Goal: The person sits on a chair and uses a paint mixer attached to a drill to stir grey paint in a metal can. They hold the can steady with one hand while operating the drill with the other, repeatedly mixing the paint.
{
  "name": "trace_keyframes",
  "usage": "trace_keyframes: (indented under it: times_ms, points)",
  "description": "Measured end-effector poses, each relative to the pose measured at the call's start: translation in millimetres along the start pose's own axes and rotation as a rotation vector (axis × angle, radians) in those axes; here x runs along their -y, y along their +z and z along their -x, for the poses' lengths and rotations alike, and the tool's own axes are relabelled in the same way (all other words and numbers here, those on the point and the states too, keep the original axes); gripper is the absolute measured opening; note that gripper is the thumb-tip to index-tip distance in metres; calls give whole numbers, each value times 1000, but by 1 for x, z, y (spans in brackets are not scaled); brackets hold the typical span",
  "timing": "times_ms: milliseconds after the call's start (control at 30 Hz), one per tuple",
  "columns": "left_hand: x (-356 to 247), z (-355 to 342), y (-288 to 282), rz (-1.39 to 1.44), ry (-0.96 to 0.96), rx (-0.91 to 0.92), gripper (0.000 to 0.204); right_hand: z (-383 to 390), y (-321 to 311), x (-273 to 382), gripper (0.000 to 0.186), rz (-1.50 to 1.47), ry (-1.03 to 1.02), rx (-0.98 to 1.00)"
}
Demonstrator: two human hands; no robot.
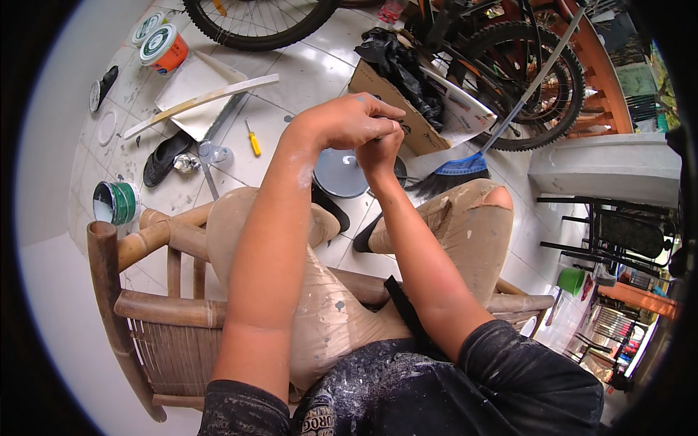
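My left hand [347, 122] and my right hand [379, 150] meet in front of me, the left one bent over the top of the right. Both have curled fingers; whatever lies between them is hidden. Whitish smears mark my left wrist. Just below the hands, on the floor between my feet, stands a round bucket [339, 196] with grey-blue liquid [339, 173] inside. My right forearm and hand cover part of its right side.
A yellow-handled screwdriver [254, 143], white tray [177, 93], wooden strip [200, 107], sandal [167, 156] and green paint tin [116, 203] lie leftward. Rightward are a cardboard box [396, 109], blue broom [459, 167] and bicycle wheel [574, 91]. I sit on a bamboo bench [171, 312].
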State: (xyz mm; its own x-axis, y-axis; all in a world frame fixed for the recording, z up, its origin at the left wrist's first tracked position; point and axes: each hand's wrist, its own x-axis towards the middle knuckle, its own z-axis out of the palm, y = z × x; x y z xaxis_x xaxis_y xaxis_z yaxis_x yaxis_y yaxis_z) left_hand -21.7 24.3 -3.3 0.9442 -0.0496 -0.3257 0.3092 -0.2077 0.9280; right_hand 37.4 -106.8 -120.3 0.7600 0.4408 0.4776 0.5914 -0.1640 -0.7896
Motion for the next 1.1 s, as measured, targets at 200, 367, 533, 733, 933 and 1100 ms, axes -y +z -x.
trace_keyframes:
  times_ms: [200, 367, 533, 733, 933, 1100]
  points:
    - [-1, -9, 11, -43, -44, 38, 53, 20, -2, 6, 17, -163, 148, -34]
    - [0, -8, 5, -89, -6, -15, 51, 17, 27, -1, 27, -716, 394, -107]
    - [1, 1, -4, -33, 80, -48, 50, -1, 22, -6, 15, -150, 41, 20]
    - [0, -4, 2, 30, 0, 14, 51, -2, -6, -2, 8, -16, 139, 76]
    - [-1, -13, 7, -80, -3, 27, 52, 18, 1, 3, 25, -394, 358, 29]
    - [-3, -3, 1, -14, 64, -25, 51, 3, 17, 3, 19, -467, 195, -30]
